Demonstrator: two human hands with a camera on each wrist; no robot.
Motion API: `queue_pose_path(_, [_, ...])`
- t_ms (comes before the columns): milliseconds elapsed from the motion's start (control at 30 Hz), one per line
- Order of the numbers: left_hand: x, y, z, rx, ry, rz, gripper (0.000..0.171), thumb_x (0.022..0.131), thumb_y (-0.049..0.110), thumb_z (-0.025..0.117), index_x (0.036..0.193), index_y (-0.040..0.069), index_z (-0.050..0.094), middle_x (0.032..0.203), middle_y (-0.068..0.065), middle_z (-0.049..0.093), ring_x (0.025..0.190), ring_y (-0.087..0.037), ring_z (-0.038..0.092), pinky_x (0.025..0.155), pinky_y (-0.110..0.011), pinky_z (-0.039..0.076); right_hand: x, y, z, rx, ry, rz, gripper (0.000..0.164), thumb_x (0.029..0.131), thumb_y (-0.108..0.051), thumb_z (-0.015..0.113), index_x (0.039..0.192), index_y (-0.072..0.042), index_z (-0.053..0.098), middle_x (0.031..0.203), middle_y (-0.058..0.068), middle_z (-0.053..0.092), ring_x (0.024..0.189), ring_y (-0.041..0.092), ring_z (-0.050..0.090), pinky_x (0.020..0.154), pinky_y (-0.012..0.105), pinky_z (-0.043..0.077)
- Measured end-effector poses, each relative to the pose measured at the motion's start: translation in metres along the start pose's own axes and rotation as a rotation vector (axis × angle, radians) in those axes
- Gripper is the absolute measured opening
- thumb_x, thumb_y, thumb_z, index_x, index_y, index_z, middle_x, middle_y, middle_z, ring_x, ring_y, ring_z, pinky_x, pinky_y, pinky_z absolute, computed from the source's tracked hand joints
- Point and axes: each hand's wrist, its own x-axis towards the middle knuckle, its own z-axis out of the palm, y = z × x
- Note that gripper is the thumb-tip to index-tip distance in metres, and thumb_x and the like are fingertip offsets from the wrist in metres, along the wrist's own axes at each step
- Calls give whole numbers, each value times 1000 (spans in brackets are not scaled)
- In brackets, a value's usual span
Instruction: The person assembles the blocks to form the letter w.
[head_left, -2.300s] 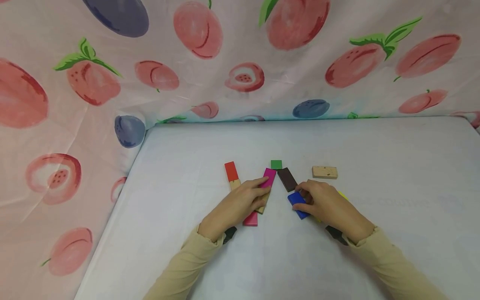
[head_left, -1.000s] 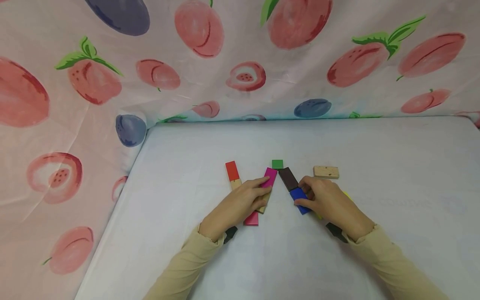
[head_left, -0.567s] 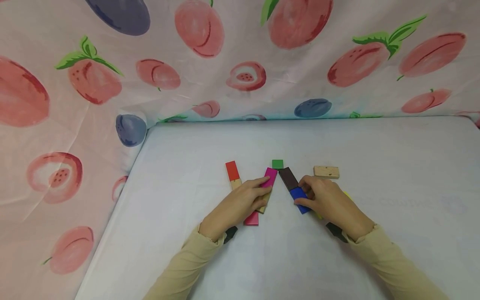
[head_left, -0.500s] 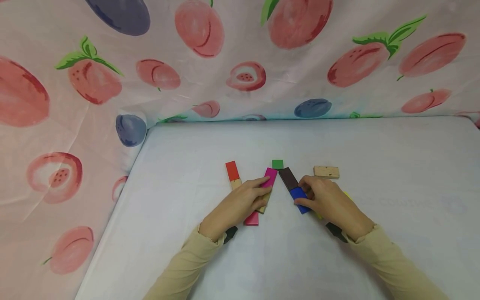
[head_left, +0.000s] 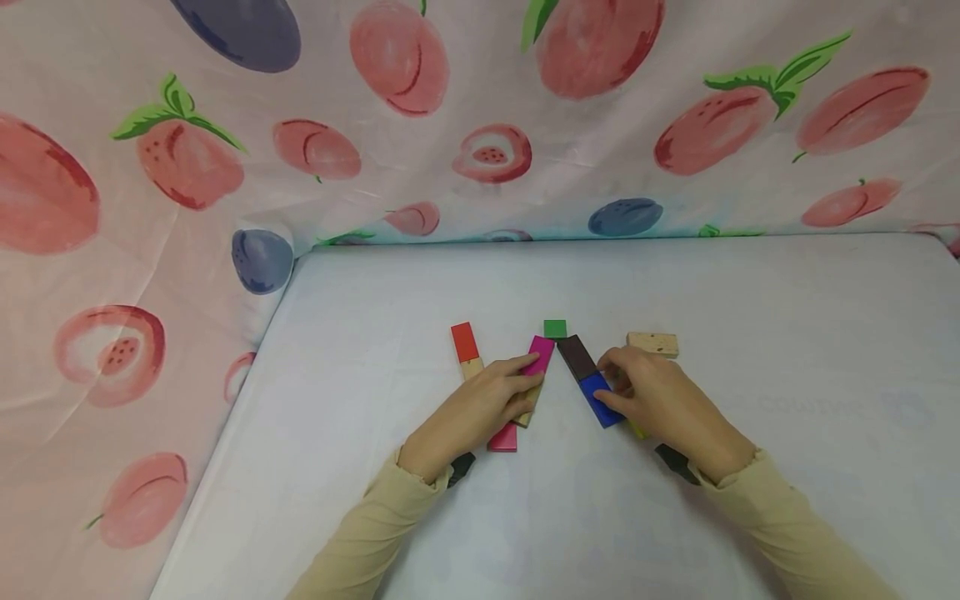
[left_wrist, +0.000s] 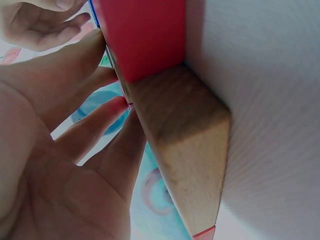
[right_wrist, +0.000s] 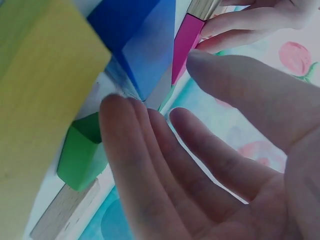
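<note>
Blue block [head_left: 597, 403] butts against brown block [head_left: 576, 357], well in from the far edge of the table [head_left: 787, 308]; right hand [head_left: 660, 400] loose-fingered, gripping nothing; left hand [head_left: 478, 410] rests straight fingers on magenta block [head_left: 542, 344], presumably steadying it.

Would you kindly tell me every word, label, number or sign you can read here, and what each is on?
Faint lettering on the white table cover, right of the right hand: too pale and blurred to quote reliably.
A fainter mark farther right: unreadable.
Blocks: no text on the faces that show.
Fruit-print cloth: pictures only.
</note>
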Motion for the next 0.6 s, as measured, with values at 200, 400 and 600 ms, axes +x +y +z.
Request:
queue_pose_path(200, [0, 0, 0, 3, -2, 3, 44, 99, 17, 62, 142, 7, 54, 157, -9, 39, 144, -25, 39, 112, -32, 41, -3, 2, -2, -15, 45, -44, 29, 82, -10, 81, 106, 0, 67, 91, 9, 68, 82, 22, 65, 74, 41, 59])
queue_pose_path(400, [0, 0, 0, 8, -1, 5, 44, 99, 17, 62, 141, 6, 55, 156, -10, 40, 143, -26, 40, 112, -33, 41, -4, 5, -6, -24, 61, -68, 30, 83, -12, 81, 107, 0, 68, 98, 11, 68, 86, 25, 65, 78, 44, 59])
queue_pose_path(600, [1, 0, -1, 5, -4, -1, 44, 99, 17, 63, 141, 6, 55, 156, -10, 40, 143, -25, 41, 112, -33, 41, -6, 9, -8, -48, 78, -100, 29, 81, -10, 81, 106, 0, 69, 103, 13, 68, 95, 29, 64, 80, 46, 58])
